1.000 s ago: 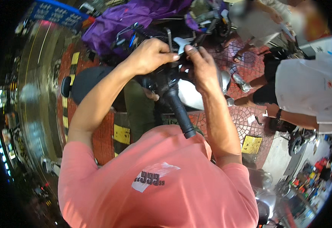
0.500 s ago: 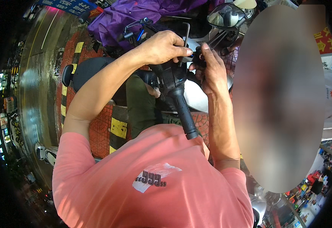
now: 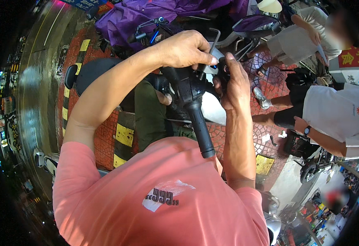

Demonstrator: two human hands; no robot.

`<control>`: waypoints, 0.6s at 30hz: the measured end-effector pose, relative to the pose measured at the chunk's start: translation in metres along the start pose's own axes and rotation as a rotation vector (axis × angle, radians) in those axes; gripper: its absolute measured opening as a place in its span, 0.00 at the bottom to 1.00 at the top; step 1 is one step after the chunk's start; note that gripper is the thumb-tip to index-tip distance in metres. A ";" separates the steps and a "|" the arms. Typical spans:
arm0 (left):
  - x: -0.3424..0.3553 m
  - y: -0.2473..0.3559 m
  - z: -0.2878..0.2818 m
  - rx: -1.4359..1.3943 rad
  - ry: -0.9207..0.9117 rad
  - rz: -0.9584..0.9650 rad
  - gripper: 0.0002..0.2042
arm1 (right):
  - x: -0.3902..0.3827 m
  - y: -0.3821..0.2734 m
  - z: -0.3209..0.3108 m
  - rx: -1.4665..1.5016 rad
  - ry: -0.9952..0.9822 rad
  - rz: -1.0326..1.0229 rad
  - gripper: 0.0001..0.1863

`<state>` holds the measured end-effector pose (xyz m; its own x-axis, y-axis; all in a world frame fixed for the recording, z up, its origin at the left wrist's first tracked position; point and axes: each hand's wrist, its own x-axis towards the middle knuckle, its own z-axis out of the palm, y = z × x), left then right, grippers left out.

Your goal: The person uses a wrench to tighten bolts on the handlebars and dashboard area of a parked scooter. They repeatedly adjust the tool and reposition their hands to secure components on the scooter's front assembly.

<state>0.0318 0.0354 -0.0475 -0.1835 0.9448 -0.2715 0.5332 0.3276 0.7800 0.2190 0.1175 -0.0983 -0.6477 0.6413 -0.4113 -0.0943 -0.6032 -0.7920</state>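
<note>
Red paving (image 3: pixel 101 143) edged with black-and-yellow kerb blocks (image 3: pixel 125 135) lies under a two-wheeler's black handlebar (image 3: pixel 200 131). Near the handlebar's far end, away from the salmon shirt (image 3: pixel 159 172), stands a bent metal rod (image 3: pixel 216 40), pinched by the left hand (image 3: pixel 187 49). Just beside it, the right hand (image 3: pixel 237 86) grasps a dark part (image 3: pixel 223 70), mostly hidden, thumb uppermost. Farther out come a mirror (image 3: pixel 255 24), a purple cover (image 3: pixel 159 18) and, rightward, a bystander (image 3: pixel 335 115) in a white top.
</note>
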 end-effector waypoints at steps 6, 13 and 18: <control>0.010 -0.008 0.000 0.021 0.037 0.044 0.20 | 0.009 0.002 0.001 -0.086 0.010 -0.021 0.15; 0.039 -0.048 -0.021 -0.329 -0.036 -0.028 0.17 | 0.020 -0.001 0.004 -0.166 0.155 0.022 0.18; 0.041 -0.054 -0.048 -0.694 -0.238 -0.169 0.17 | 0.031 -0.001 0.003 -0.100 0.139 0.068 0.13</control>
<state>-0.0445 0.0565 -0.0733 0.0088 0.8816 -0.4719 -0.1434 0.4681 0.8719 0.1963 0.1368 -0.1088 -0.5385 0.6645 -0.5182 0.0265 -0.6013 -0.7986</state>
